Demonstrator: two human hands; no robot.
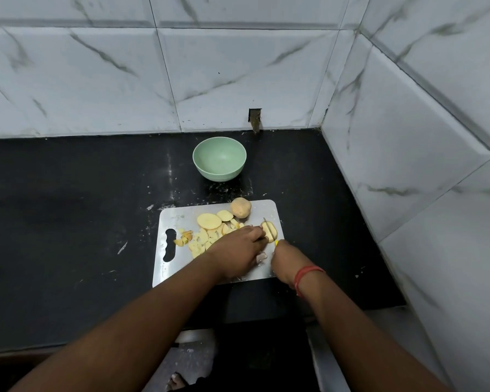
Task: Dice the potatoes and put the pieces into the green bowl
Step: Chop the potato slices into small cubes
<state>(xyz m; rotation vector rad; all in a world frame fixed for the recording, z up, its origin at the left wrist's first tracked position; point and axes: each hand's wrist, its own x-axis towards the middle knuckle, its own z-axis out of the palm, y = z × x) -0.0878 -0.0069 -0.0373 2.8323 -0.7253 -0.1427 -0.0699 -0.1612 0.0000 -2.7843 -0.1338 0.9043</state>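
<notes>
Head view. A metal cutting board (164, 267) lies on the black table (68, 222). On the board's right edge, the left hand (238, 251) presses curled fingertips on a potato piece (269, 230), while the right hand (285, 260) grips a yellow-handled knife (270, 229) whose blade sits across that piece. Slices and diced pieces (203, 239) cover the board's middle; a whole potato (240, 207) rests at its far edge. Beyond the board stands the green bowl (219, 159), holding nothing.
</notes>
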